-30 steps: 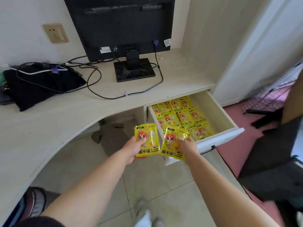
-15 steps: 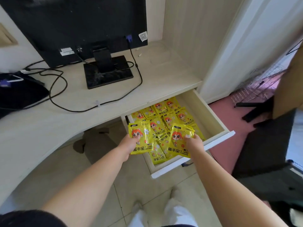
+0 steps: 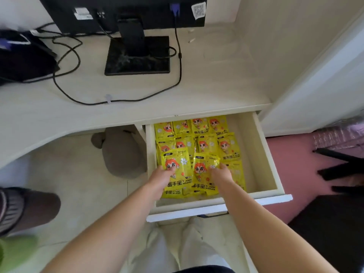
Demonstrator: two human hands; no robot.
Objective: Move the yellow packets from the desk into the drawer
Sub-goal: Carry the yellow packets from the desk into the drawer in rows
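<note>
Grip: the left hand holds one yellow hand-warmer packet by its lower left edge, thumb on the printed face. The right hand pinches a second packet at its right edge, and the film creases under the fingers.

Position: both packets are low over the front half of the drawer, toward its front left corner. They overlap the stored packets, which tile the floor from the back edge forward.

Handling (judgement): flat sealed pouches of glossy film, light and pliable, not fragile. Face to face they are probably slippery, so layers may slide. Best hold is a pinch on an edge seam or corner, since the filled middle gives.

Materials: the drawer and desk are pale matte wood-grain laminate. The monitor base is a black glossy square. A black cable loops over the desk.
</note>
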